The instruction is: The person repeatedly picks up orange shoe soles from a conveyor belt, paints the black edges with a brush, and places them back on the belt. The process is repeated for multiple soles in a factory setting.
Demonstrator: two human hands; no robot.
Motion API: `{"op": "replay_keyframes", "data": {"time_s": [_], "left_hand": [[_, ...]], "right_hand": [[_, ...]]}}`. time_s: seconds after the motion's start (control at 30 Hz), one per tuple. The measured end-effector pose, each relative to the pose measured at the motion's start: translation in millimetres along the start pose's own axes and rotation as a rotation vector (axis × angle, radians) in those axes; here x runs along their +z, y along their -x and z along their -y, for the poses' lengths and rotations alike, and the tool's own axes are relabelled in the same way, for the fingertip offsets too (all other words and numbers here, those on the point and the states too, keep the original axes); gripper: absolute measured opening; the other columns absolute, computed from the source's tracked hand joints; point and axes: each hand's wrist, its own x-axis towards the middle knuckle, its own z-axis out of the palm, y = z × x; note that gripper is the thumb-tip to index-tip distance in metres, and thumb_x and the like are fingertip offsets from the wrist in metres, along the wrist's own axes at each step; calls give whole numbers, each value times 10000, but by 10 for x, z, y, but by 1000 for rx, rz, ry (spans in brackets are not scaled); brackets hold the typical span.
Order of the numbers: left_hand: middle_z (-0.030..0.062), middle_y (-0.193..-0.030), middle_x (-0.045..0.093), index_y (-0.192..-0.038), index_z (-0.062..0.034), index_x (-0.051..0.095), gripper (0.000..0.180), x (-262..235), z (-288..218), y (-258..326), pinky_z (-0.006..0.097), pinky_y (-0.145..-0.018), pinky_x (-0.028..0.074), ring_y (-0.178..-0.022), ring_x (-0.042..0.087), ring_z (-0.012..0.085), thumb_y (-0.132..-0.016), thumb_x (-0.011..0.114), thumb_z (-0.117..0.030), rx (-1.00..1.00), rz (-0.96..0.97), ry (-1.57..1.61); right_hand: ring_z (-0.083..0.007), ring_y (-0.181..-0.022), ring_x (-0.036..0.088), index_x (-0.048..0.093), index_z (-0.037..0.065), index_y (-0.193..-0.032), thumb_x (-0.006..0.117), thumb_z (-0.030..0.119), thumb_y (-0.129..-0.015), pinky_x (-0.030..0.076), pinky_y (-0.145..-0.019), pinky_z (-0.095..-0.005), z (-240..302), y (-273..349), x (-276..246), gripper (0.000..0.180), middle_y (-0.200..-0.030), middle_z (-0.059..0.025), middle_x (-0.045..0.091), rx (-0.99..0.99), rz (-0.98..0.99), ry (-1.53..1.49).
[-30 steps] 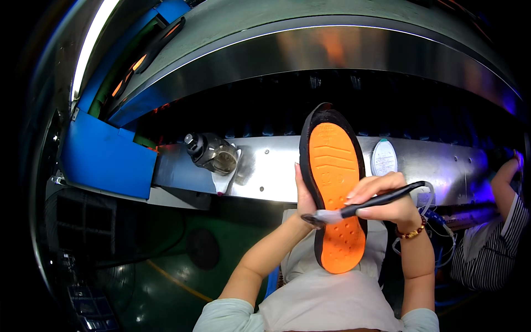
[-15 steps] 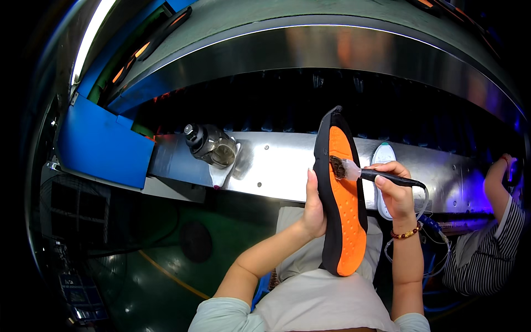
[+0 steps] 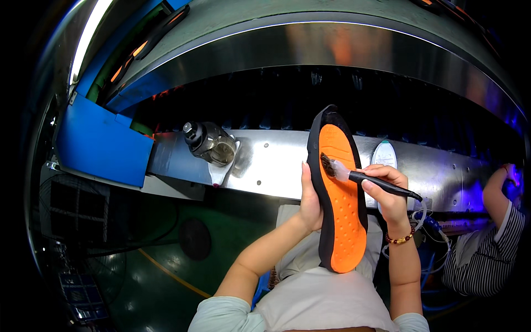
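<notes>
A black shoe sole (image 3: 347,229) with an orange dimpled inner face stands tilted over my lap, toe end away from me. My left hand (image 3: 311,203) grips its left edge, thumb pointing up along the side. In my right hand (image 3: 391,193) is a brush (image 3: 357,177) with a black handle and a pale ferrule. Its dark bristles touch the upper left part of the orange face. A thin cord or tube runs from the handle's end, below my wrist. The fingers behind the sole are hidden.
A metal ledge (image 3: 276,177) crosses in front of me. On it are a dark bottle (image 3: 213,146) lying on a white cloth (image 3: 224,172) and a white insole-shaped piece (image 3: 384,154). Beyond is a conveyor (image 3: 332,47). A co-worker in a striped top (image 3: 484,254) sits at right.
The sole has shifted slightly left, its upper end leaning further left. The brush and my right hand have moved a little left, bringing the bristles nearer the orange face's left edge.
</notes>
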Motion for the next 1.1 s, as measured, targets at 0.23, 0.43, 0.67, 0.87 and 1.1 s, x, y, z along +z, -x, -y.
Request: {"op": "replay_keyframes", "data": {"time_s": [0.23,0.43,0.67,0.87,1.1], "left_hand": [[102,-1213,422,-1267,-103,326,732,-61,37,55,399,-939,343,-1116,421,233,-802,160,-644,-69,51,102],[116,-1263,397,-1276,-39,314,719,-71,129,195,356,-976,293,-1144,403,234,-821,226,-588,-57,-70,72],[122,-1136,500,-1166,32,420,456,-106,-31,144,303,-909,363,-1041,480,188,-926,278,-329,290,-132,-183],[105,-982,578,-1089,58,469,367,13,-262,110,227,-760,462,-853,571,123,-914,388,-254,255,-148,-337],[128,-1065,548,-1142,65,423,363,-28,-299,213,260,-831,427,-953,545,160,-907,352,-202,191,-35,-332]], "right_hand": [[-194,-949,553,587,18,-841,583,21,-705,408,-856,-274,-160,-48,-208,137,-1163,-179,478,49,6,-90],[-149,-877,568,577,3,-852,536,-37,-715,405,-841,-254,-437,133,-189,149,-1347,-241,242,222,1,-508],[-146,-871,577,579,13,-858,551,-31,-711,413,-835,-262,-432,190,-142,156,-1338,-260,243,184,-12,-478],[-146,-855,584,582,16,-863,553,-21,-716,417,-841,-271,-368,183,-156,155,-1332,-262,254,175,-4,-471],[-144,-832,590,584,18,-857,551,-14,-719,419,-840,-268,-352,194,-146,146,-1327,-262,263,203,-16,-492]]}}
